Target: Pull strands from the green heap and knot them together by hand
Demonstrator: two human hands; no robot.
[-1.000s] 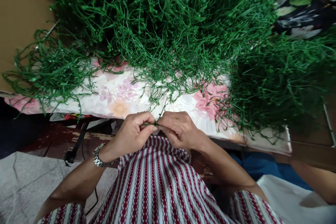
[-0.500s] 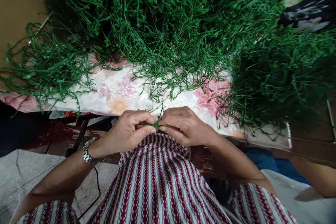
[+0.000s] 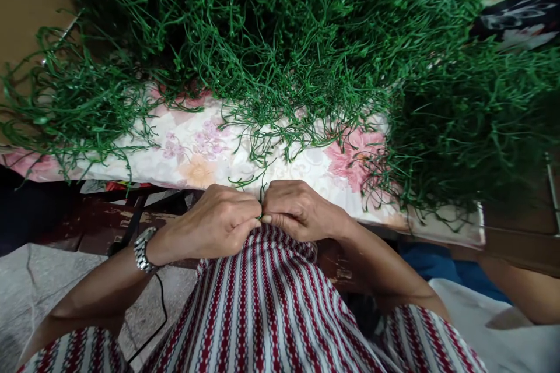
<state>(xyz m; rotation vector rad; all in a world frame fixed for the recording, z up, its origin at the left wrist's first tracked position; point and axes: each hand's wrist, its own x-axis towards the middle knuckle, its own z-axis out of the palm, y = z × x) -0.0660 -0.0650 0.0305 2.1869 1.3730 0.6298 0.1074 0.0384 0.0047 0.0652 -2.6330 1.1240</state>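
Note:
My left hand point(image 3: 219, 221), with a metal watch at the wrist, is closed, thumb and fingers pinched together in front of my striped top. Against it sits my right hand point(image 3: 304, 210), also closed, its fingertips meeting the left ones. Between the two pinches a thin green stem point(image 3: 261, 191) shows; its upper end pokes out above the fingers, and the rest is hidden. Just beyond lies a flowered cloth point(image 3: 196, 166) covering the table's near edge. A great heap of similar thin, curly green stems point(image 3: 271, 29) rises behind it.
A smaller bunch of stems point(image 3: 87, 105) hangs over the cloth at left. Another dark green pile point(image 3: 472, 128) lies at right. Beside me on the right, another person's arm point(image 3: 520, 291) shows. A black flowered fabric point(image 3: 520, 0) is at the far right.
My left hand has rolled over, knuckles now uppermost, and its fingers have closed tighter around the stem. The right hand stays nearly in place. The view has shifted slightly.

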